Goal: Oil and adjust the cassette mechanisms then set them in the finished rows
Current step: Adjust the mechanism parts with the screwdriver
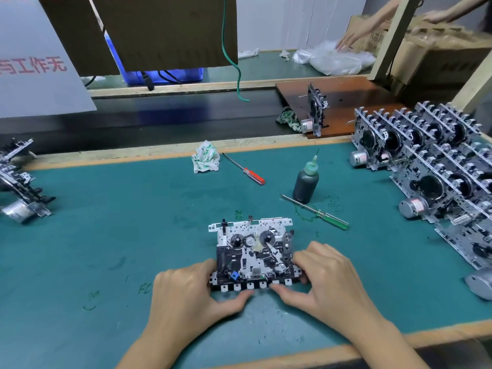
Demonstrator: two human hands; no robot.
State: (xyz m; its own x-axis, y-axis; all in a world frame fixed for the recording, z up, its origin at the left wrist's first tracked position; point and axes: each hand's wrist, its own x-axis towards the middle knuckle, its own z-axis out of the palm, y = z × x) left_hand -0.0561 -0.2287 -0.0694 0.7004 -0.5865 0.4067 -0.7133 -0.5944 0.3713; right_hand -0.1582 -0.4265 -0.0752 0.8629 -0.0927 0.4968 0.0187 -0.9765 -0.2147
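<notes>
- Worktop point(106, 235): green mat with a wood edge; a dark belt runs along its far side, with a brown board point(343, 94) beyond it at right.
- Mechanism point(253, 254) lies flat near the front edge at centre, reels facing up, key row toward the person.
- Left hand point(191, 288): fingers curled on the mechanism's left end, thumb under the key row. Grasping it.
- Right hand point(322, 278): fingers curled over the right end, thumb at the key row. Also grasping it.
- Oil bottle point(305, 181) stands upright behind and right of the mechanism, needle tip up.
- Green screwdriver point(316, 212) lies just in front of the bottle; the shaft touches or nearly touches its base, cannot tell which.
- Red screwdriver point(245, 170) lies left of the bottle, well apart from it.
- Rag point(205, 161) is crumpled just left of the red screwdriver's tip.
- Finished rows point(431, 161): mechanisms standing on edge, packed along the right side.
- More mechanisms point(18, 182) sit at the left edge.
- One mechanism stands on edge on the board, beside a second rag point(287, 119).
</notes>
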